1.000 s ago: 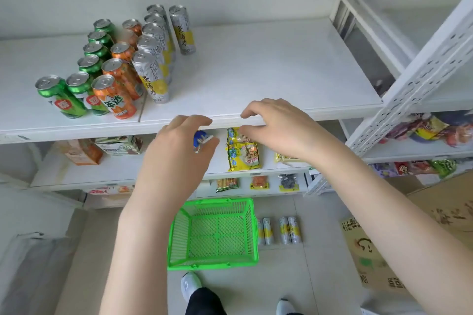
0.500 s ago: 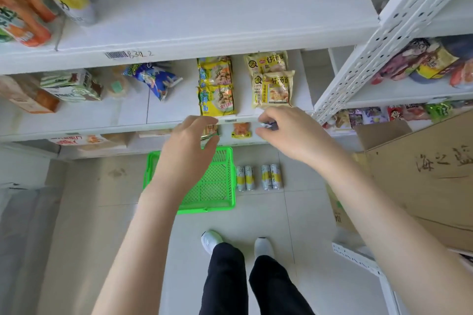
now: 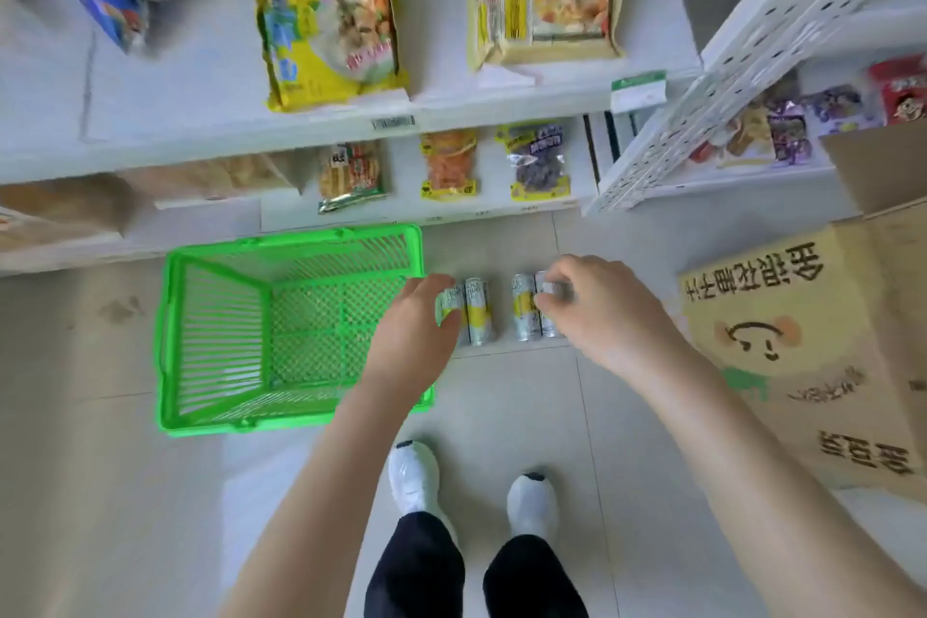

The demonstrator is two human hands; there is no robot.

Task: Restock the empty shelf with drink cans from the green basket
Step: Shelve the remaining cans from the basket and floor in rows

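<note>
Now four silver-and-yellow drink cans lie side by side on the tiled floor, just right of the green basket. The left hand curls around the leftmost can. The right hand pinches the far end of the rightmost can. Snack packets sit on the shelves beyond, and a cardboard box stands at the right.

Four cans beside green basket; left hand, right hand apparently grip outer ones.
</note>
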